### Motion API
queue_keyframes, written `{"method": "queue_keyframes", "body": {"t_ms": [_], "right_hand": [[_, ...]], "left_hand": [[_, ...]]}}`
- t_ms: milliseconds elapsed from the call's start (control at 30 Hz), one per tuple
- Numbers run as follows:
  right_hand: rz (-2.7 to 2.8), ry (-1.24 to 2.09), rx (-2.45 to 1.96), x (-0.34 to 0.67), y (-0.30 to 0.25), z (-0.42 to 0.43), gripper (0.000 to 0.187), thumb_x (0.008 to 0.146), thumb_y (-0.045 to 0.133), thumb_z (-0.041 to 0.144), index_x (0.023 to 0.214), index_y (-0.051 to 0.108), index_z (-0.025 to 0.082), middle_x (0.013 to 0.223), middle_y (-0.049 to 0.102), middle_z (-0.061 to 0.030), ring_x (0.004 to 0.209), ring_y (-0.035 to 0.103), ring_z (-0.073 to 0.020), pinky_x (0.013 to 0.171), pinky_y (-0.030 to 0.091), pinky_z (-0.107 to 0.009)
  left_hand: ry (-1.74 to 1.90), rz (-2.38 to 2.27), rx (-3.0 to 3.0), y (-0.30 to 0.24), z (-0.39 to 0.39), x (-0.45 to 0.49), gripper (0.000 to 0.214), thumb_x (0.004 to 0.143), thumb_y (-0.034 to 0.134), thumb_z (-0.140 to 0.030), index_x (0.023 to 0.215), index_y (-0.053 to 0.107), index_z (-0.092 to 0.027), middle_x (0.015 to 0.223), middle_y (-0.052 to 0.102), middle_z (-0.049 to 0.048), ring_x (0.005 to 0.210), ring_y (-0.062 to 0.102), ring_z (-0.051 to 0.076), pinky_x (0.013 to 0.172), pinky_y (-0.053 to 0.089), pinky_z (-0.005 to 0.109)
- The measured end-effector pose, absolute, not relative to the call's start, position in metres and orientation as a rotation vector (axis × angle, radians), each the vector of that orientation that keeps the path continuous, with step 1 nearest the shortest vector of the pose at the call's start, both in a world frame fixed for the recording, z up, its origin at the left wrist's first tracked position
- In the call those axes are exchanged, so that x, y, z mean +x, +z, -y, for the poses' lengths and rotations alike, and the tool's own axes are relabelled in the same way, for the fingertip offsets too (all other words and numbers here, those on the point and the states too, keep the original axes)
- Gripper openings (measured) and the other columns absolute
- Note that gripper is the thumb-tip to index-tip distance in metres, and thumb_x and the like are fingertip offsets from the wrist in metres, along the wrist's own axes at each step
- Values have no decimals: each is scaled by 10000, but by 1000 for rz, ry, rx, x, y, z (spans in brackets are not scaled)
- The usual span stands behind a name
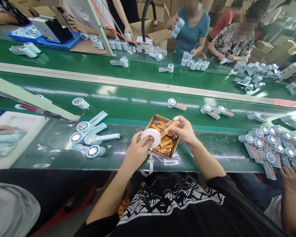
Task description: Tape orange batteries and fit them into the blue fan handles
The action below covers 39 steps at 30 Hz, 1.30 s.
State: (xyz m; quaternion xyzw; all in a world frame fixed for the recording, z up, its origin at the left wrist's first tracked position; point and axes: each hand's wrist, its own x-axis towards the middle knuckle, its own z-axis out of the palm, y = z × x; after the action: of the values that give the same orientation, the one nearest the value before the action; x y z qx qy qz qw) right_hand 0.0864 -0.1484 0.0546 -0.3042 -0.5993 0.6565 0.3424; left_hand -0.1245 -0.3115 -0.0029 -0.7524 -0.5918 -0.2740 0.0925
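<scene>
My left hand (137, 149) is closed on a white tape roll (151, 137), its fingers at the roll's middle. Between the fingers and thumb of my right hand (185, 131) is an orange battery (170, 127), tilted above the box. Both hands are over the near-side work surface. Below them stands an open cardboard box (175, 148) filled with several orange batteries (165, 144), some with wires showing. The roll hides the box's left part. A white strip (150, 168) hangs at the table edge below my left hand.
Several pale blue fan housings (90, 138) lie to my left, with a larger cluster (271, 141) at right near another person's hand (292, 177). A green conveyor belt (138, 105) carries spaced housings. A slanted metal post (32, 98) stands at left. People work across the line.
</scene>
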Motion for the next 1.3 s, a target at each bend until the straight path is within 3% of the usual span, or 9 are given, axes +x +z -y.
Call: {"method": "queue_keyframes", "body": {"t_ms": [167, 333, 500, 600, 800, 900, 1033, 1133, 1300], "right_hand": [[1765, 1579, -877, 86, 46, 149, 582, 575, 1021, 513, 990, 724, 233, 864, 807, -22, 795, 770, -219, 776, 630, -342], [2142, 1320, -924, 88, 46, 158, 388, 779, 899, 552, 903, 793, 200, 765, 760, -12, 754, 698, -193, 700, 547, -287], [2419, 1165, -919, 88, 53, 159, 458, 914, 787, 504, 633, 618, 184, 564, 543, 48, 595, 445, -110, 587, 341, -264], [2522, 1128, -890, 87, 56, 157, 500, 951, 745, 439, 587, 513, 187, 550, 450, 66, 571, 365, -94, 580, 290, -270], [2514, 1320, -874, 94, 55, 144, 384, 924, 719, 436, 632, 647, 197, 580, 562, 50, 576, 454, -103, 595, 347, -261], [2067, 1551, -1062, 92, 48, 139, 370, 847, 769, 564, 807, 778, 196, 668, 689, 23, 604, 554, -138, 594, 431, -268], [1303, 1580, -1139, 74, 35, 147, 538, 691, 872, 642, 973, 804, 190, 838, 794, -30, 669, 654, -175, 625, 527, -292], [969, 1555, -1023, 62, 27, 166, 524, 651, 929, 573, 998, 790, 206, 942, 821, -51, 766, 713, -190, 713, 594, -303], [813, 1549, -935, 62, 18, 187, 467, 658, 962, 421, 1035, 771, 223, 1056, 824, -65, 918, 760, -211, 797, 637, -309]], "left_hand": [[-807, 1757, -2221, -3, 313, -123, 354, 930, 623, 19, 1153, 790, -199, 1200, 766, 95, 1365, 494, 374, 978, 647, 446], [-713, 1762, -2215, -5, 313, -121, 373, 951, 601, 2, 1173, 797, -224, 1218, 762, 92, 1356, 531, 355, 985, 637, 428], [-666, 1801, -2228, -8, 315, -119, 383, 971, 579, -17, 1201, 791, -239, 1219, 753, 89, 1366, 564, 337, 960, 641, 388], [-636, 1847, -2267, -8, 315, -119, 374, 993, 580, -41, 1234, 779, -245, 1223, 747, 90, 1397, 570, 322, 942, 642, 355], [-677, 1762, -2368, -1, 308, -115, 312, 1026, 616, -112, 1270, 762, -239, 1198, 756, 82, 1418, 582, 298, 1054, 600, 371], [-729, 1682, -2275, 5, 301, -103, 308, 1020, 637, -126, 1302, 742, -195, 1237, 765, 87, 1390, 587, 320, 1088, 575, 419], [-868, 1679, -2055, 9, 288, -82, 270, 1000, 723, -233, 1261, 752, -169, 1084, 792, 94, 1239, 640, 351, 1003, 571, 483], [-969, 1670, -1960, 9, 276, -72, 270, 979, 771, -313, 1213, 760, -179, 1027, 784, 95, 1139, 655, 344, 1050, 535, 548], [-1091, 1629, -1984, 2, 270, -62, 268, 980, 767, -297, 1206, 752, -153, 955, 749, 96, 1071, 673, 301, 1095, 545, 532]]}}
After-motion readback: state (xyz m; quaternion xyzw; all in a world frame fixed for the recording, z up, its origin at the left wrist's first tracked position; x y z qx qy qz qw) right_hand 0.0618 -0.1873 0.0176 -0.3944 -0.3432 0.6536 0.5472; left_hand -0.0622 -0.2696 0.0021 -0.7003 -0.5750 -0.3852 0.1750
